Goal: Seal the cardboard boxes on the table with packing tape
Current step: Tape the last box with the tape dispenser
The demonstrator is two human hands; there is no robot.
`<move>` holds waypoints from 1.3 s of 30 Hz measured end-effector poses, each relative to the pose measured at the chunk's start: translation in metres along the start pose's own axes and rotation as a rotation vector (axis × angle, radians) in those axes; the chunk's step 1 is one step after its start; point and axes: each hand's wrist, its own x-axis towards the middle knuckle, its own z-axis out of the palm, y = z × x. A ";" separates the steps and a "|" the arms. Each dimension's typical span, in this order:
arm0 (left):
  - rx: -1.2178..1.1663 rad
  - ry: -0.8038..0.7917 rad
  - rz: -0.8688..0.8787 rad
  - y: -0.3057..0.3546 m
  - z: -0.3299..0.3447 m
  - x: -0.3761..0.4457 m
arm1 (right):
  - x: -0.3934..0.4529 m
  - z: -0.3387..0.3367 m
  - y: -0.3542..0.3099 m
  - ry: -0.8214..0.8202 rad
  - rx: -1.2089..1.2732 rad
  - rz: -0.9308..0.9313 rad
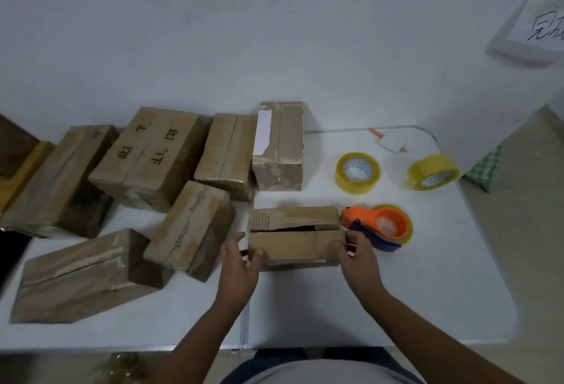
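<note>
Our left-hand fingers [254, 257] curl round the left end of the small brown cardboard box with its top flaps ajar [294, 237], thumb against its front face, and our right-hand fingers [343, 246] wrap the opposite end, so the left hand [239, 264] and the right hand [358, 257] grip it between them. It sits in the middle of the white table [396, 292], straight ahead of us.

We judge the flaps to be the first trouble: a dark gap runs along the seam and the far flap rides higher than the near one. If we tape over that, the strip would bridge the gap or crease, and the seam would stay loose. Squeezing the ends too hard could bow the sides and widen the gap further.

The orange and blue handheld tape dispenser [378, 226] lies just beside the box's right end, near our right knuckles. Sliding the box rightward could knock it toward the table's edge. Letting go with the right hand to fetch it leaves one hand to hold both flaps down, and they may spring up.

Two loose rolls of yellowish clear packing tape [357, 173] [433, 171] lie further back, well apart from us. The other brown cardboard boxes [189, 225] crowd the left, the nearest one close to our left wrist, so a wide swing there could shunt it.
</note>
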 end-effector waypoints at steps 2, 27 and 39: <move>0.238 0.082 0.183 -0.002 0.001 0.001 | -0.003 -0.004 0.000 -0.004 0.020 0.013; 0.987 -0.360 0.731 0.012 0.008 0.058 | 0.120 -0.045 0.059 -0.182 -0.798 0.137; 0.910 -0.415 0.807 0.027 0.031 0.076 | 0.100 -0.087 -0.078 -0.035 -0.314 -0.178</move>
